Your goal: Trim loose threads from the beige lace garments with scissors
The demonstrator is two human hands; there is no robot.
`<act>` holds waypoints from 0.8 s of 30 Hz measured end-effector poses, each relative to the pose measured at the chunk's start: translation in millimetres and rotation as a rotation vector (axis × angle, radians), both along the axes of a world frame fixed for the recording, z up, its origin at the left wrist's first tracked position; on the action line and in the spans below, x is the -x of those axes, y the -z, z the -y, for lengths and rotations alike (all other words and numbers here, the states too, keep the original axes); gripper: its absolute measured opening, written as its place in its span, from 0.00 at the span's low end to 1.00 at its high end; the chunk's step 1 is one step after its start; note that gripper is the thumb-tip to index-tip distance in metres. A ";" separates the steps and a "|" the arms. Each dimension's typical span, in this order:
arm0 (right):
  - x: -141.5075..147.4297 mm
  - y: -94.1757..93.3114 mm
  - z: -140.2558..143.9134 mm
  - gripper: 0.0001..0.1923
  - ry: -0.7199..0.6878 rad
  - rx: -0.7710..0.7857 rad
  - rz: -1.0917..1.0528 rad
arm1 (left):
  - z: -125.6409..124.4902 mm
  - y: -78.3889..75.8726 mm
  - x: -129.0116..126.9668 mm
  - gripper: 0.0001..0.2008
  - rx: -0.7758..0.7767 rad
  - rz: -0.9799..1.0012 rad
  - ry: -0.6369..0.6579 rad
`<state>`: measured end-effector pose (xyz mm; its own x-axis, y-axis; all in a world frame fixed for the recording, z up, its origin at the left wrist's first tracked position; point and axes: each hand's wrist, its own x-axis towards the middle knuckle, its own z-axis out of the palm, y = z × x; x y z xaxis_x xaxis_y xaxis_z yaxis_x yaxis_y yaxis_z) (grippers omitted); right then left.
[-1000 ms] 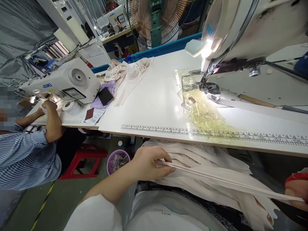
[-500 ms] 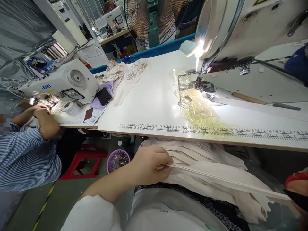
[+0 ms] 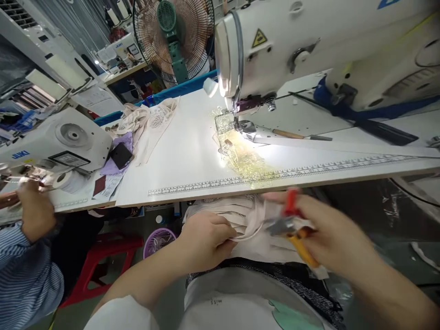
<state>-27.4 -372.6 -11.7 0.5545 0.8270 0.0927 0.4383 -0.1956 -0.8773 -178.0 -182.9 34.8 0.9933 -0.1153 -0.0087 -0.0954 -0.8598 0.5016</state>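
My left hand (image 3: 208, 238) is closed in a pinch on the edge of a beige fabric piece (image 3: 252, 229) over my lap. In my right hand (image 3: 330, 229) is a pair of scissors (image 3: 280, 226) with red and yellow handles, smeared by motion. Their grey blades point left, close to the fabric near my left fingers. Whether the blades touch the cloth, I cannot tell. More beige pieces (image 3: 227, 208) lie layered beneath, partly hidden under the table edge.
Above my lap is a white table (image 3: 182, 160) with a ruler strip (image 3: 220, 183) and a sewing machine (image 3: 237, 64). Yellowish clear film (image 3: 240, 158) lies by its needle. A co-worker's arm (image 3: 34, 211) is at the left machine (image 3: 65, 142). A purple basket (image 3: 146, 250) stands below.
My right hand has come in from the far right edge to near my left hand, bringing the scissors. The fabric strip, stretched before, now curves loosely. The view has swung right.
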 end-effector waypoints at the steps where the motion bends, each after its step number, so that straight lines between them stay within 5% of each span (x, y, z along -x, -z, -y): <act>1: 7.5 -6.4 -11.5 0.09 -0.137 -0.006 0.050 | 0.5 0.6 -1.2 0.08 -0.007 0.006 0.014; 5: 25.5 -10.2 -39.0 0.12 -0.349 0.019 0.120 | 0.3 1.2 -1.7 0.08 -0.086 0.007 0.052; 15: 17.3 -0.1 -34.6 0.09 -0.318 0.207 -0.078 | -5.6 -2.9 23.5 0.06 -0.343 0.249 0.006; 24: 19.1 6.8 -33.6 0.02 -0.277 0.129 -0.239 | -16.1 -9.4 25.2 0.10 -0.323 0.035 -0.002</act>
